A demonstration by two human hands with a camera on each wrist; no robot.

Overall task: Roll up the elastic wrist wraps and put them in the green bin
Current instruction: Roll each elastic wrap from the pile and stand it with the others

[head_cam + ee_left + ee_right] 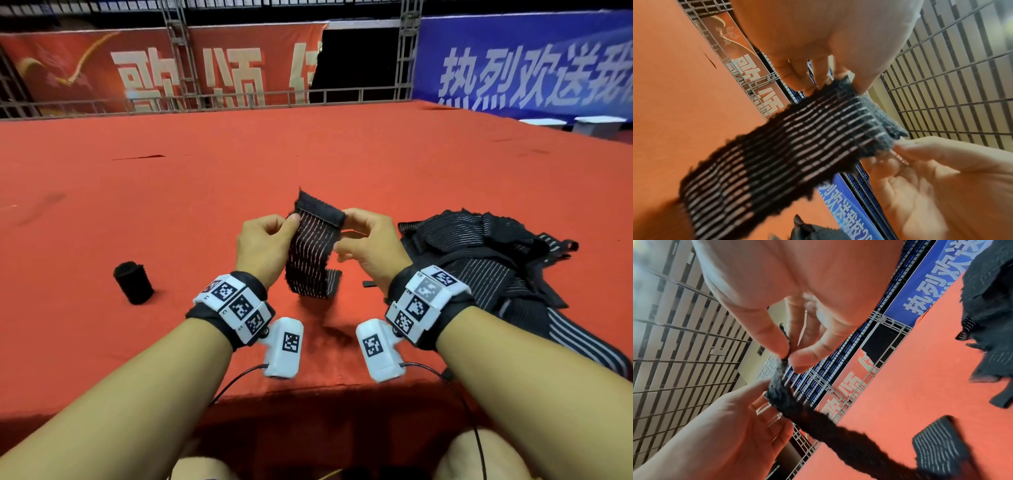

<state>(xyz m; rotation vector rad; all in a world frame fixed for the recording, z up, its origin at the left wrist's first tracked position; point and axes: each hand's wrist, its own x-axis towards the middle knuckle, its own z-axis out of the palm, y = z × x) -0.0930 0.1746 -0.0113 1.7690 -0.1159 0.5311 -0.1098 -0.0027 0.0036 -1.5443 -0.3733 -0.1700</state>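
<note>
Black rolled wrap [133, 283] done at left; left hand [265, 246] and right hand [368, 245] pinching striped wrap [313, 251], barely started; pile [486, 255] waiting right; no green bin in view.

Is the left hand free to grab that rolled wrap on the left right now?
Probably not yet: the left hand pinches the held wrap together with the right hand. Nothing lies between it and the rolled wrap on the red cloth.

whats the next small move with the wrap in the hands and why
Probably turn the folded top edge over once more to start the roll. The left hand and right hand pinch the top corners of the wrist wrap; only its fuzzy end is folded, and the rest hangs unrolled to the red table.
</note>
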